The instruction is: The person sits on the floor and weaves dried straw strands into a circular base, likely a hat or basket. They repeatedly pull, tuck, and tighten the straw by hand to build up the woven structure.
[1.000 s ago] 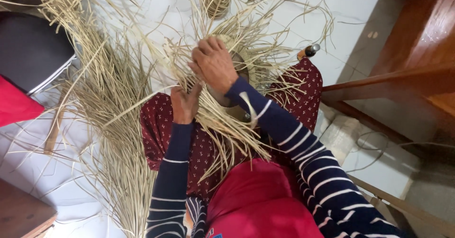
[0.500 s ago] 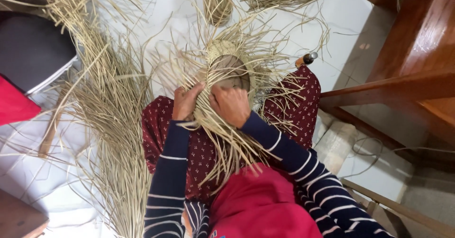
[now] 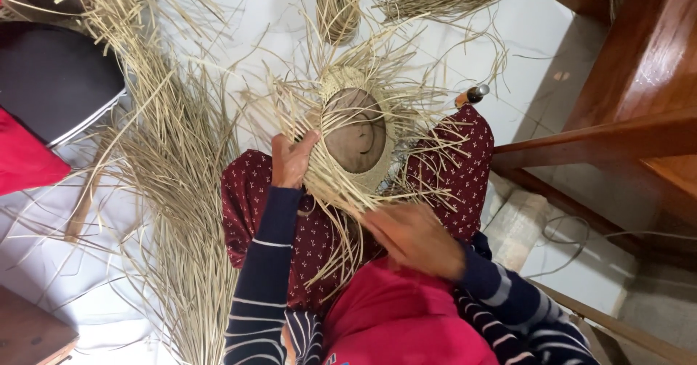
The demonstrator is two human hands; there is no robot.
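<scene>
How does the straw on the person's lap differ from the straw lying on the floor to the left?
The half-woven straw piece is plaited tight around a round brown mould, with loose ends fanning outward; the loose straw pile is unwoven, its long strands lying roughly lengthwise. The woven piece rests on the lap with the left hand gripping its edge; the pile lies untouched on the white floor. Both are the same pale tan straw.

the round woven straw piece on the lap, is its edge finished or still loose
Still loose. The round woven straw piece has a tight band around a brown dome, with unwoven strands fanning out all round. The left hand grips its rim.
</scene>
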